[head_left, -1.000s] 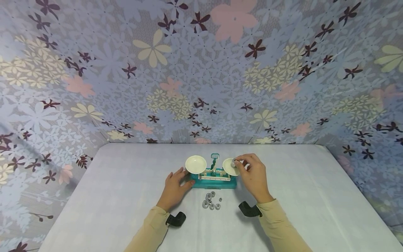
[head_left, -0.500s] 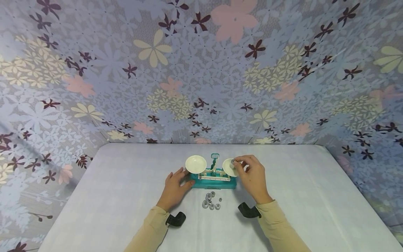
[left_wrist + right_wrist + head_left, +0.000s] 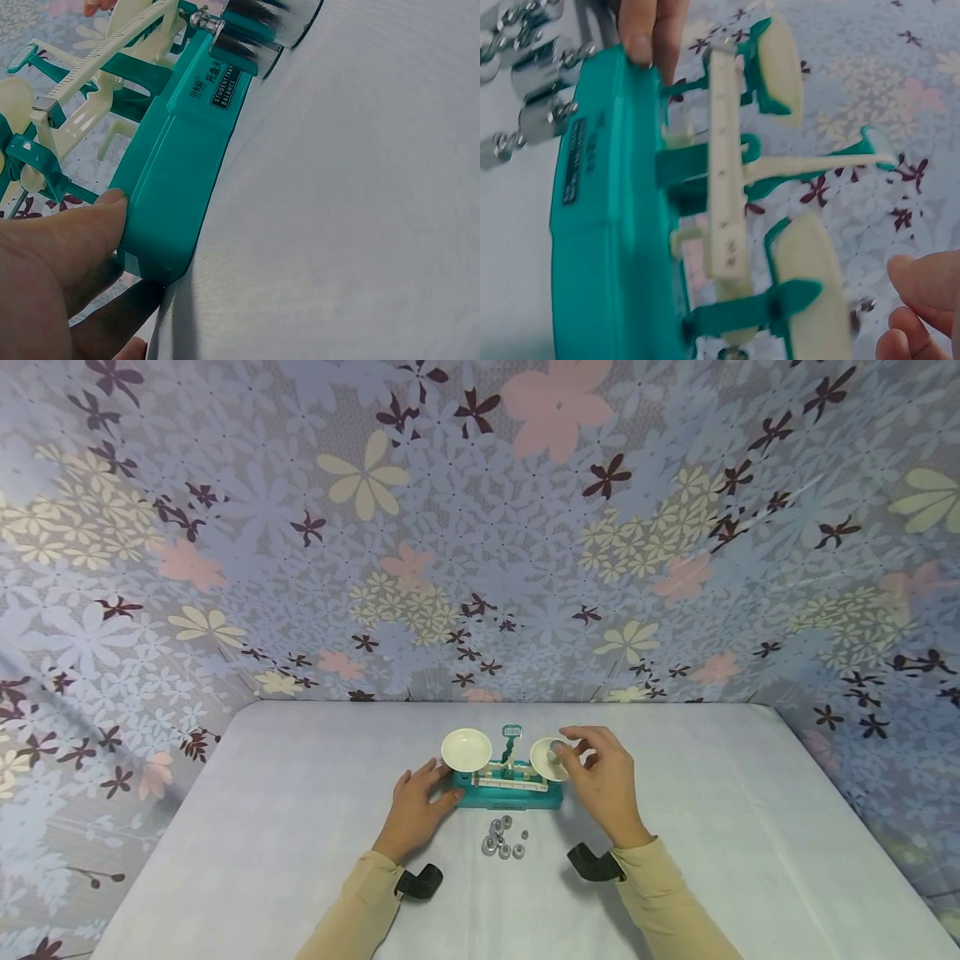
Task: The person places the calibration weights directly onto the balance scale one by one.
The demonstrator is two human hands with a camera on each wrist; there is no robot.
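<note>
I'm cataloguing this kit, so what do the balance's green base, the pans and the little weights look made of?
Green base: likely plastic, smooth with a soft sheen. Pans: evenly cream with little shine, probably plastic, possibly coated metal. Little weights: apparently polished metal, silvery with mirror-like reflections.

Balance (image 3: 508,798), metal weights (image 3: 490,846) on white table (image 3: 720,810)

One green balance (image 3: 510,798), topped by two pans (image 3: 467,749), is flanked by one left hand (image 3: 417,807) and one right hand (image 3: 606,787). One metal weight (image 3: 556,747) is seen at the balance's right pan; in front, at least seven loose weights (image 3: 519,852) are grouped.
</note>
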